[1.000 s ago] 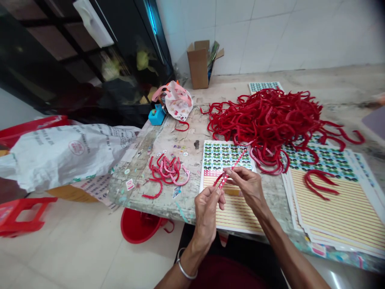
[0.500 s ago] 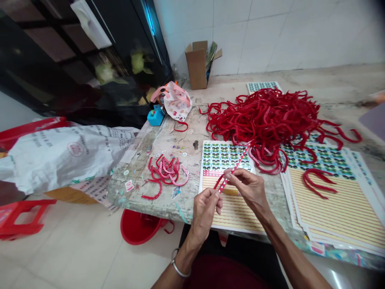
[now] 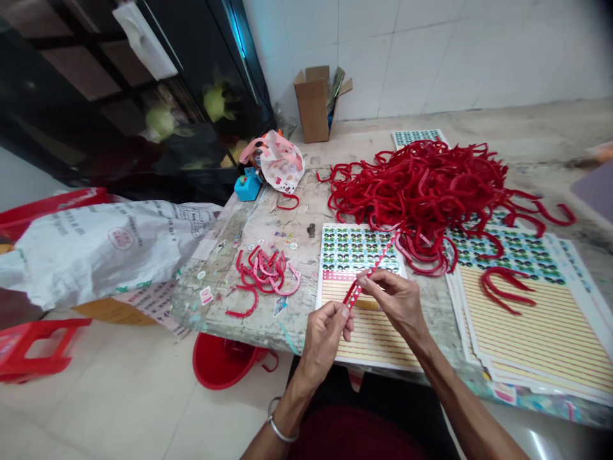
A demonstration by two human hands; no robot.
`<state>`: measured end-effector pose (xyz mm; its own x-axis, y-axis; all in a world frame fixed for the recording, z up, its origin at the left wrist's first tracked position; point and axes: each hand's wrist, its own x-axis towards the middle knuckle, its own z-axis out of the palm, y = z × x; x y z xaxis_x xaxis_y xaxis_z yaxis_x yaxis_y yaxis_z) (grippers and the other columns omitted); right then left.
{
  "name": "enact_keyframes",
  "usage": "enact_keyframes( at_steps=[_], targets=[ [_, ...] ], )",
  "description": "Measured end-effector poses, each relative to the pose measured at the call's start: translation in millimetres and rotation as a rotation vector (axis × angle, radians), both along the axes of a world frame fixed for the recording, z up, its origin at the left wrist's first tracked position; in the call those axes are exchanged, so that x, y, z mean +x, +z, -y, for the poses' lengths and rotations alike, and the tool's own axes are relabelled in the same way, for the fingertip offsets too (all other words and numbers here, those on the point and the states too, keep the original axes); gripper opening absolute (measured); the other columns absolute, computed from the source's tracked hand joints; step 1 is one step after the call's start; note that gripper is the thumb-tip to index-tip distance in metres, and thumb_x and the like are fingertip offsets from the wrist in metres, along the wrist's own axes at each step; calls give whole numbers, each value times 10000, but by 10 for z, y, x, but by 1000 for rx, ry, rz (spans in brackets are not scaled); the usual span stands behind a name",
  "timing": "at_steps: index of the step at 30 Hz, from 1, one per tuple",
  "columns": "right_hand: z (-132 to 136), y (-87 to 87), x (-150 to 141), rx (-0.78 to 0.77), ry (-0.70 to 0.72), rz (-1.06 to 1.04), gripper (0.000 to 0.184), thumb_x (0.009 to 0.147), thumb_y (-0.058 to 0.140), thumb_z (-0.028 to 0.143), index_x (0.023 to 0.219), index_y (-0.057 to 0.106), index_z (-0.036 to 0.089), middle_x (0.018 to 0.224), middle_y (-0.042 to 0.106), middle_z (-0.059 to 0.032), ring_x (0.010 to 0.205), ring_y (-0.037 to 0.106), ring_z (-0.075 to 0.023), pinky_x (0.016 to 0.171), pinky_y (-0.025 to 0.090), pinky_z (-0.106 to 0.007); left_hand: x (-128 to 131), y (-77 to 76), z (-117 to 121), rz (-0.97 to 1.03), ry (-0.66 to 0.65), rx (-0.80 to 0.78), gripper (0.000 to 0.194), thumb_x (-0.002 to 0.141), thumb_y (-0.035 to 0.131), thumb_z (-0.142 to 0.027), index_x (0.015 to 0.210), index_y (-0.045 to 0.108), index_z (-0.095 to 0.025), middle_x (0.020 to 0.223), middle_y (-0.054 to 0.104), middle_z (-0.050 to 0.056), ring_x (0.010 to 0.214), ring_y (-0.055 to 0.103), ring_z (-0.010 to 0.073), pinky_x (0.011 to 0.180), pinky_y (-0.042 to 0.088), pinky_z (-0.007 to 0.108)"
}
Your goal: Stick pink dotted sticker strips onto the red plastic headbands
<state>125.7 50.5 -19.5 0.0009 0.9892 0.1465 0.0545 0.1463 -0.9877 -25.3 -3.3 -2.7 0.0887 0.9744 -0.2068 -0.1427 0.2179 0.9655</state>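
My left hand (image 3: 325, 335) pinches the lower end of a curved red plastic band (image 3: 351, 291). My right hand (image 3: 395, 300) pinches a red strip with white dots (image 3: 378, 259) and presses it along that band. The strip runs up and to the right over a sticker sheet (image 3: 359, 246) printed with eye patterns above yellow lines. Both hands hover just above this sheet near the table's front edge.
A big heap of red bands (image 3: 431, 185) covers the table's middle. A small cluster of finished bands (image 3: 265, 271) lies left of the sheet. More sticker sheets (image 3: 541, 319) lie right. A cardboard box (image 3: 316, 102), red bucket (image 3: 223, 361), white sack (image 3: 96, 246) and red stool (image 3: 33, 345) surround the table.
My hands have barely shifted; the left hand has slid slightly down and the dotted strip now lies a little further along the band.
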Motion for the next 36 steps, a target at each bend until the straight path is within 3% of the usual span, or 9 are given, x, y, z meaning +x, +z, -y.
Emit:
enact_keyframes(
  at_steps=[8, 13, 21, 26, 31, 36],
  targets=[
    [-37, 29, 23, 2, -36, 28, 134, 767, 677, 317, 717, 667, 193, 808, 680, -30, 718, 626, -176, 650, 523, -292, -27, 18, 49, 117, -67, -6, 175, 875, 491, -213, 906, 647, -139, 734, 580, 26, 618, 480, 113, 667, 384, 267],
    [-47, 15, 53, 25, -49, 42, 138, 766, 677, 315, 706, 665, 192, 802, 681, -25, 706, 629, -171, 638, 521, -285, -31, 11, 48, 196, -82, -30, 197, 882, 467, -194, 921, 647, -125, 764, 607, 54, 648, 515, 129, 711, 401, 295],
    [43, 40, -51, 42, 6, 13, 112, 774, 671, 282, 717, 655, 188, 808, 678, -39, 714, 631, -175, 613, 524, -273, 30, 118, -133, 295, -139, -61, 282, 914, 423, -292, 930, 638, -111, 762, 627, 73, 661, 570, 147, 725, 431, 308],
    [130, 42, -79, 121, 40, 73, 56, 800, 638, 230, 789, 674, 189, 872, 666, -61, 792, 634, -190, 628, 526, -274, 42, 125, -258, 202, -243, -42, 247, 873, 509, -322, 804, 625, -114, 696, 576, 29, 599, 500, 107, 616, 383, 241],
    [103, 36, -19, 123, -30, 144, 97, 806, 633, 240, 865, 695, 195, 859, 681, -52, 771, 632, -185, 636, 518, -277, 73, 116, -193, 162, -184, -65, 252, 880, 501, -334, 781, 597, -124, 614, 413, -40, 531, 300, 68, 511, 231, 218],
    [74, 79, 10, 48, -25, 126, 149, 818, 619, 289, 730, 681, 186, 720, 650, -18, 668, 597, -157, 559, 471, -245, 109, 122, -111, 144, -137, -69, 222, 888, 492, -292, 838, 621, -119, 625, 399, -37, 549, 283, 68, 523, 220, 223]
  ],
)
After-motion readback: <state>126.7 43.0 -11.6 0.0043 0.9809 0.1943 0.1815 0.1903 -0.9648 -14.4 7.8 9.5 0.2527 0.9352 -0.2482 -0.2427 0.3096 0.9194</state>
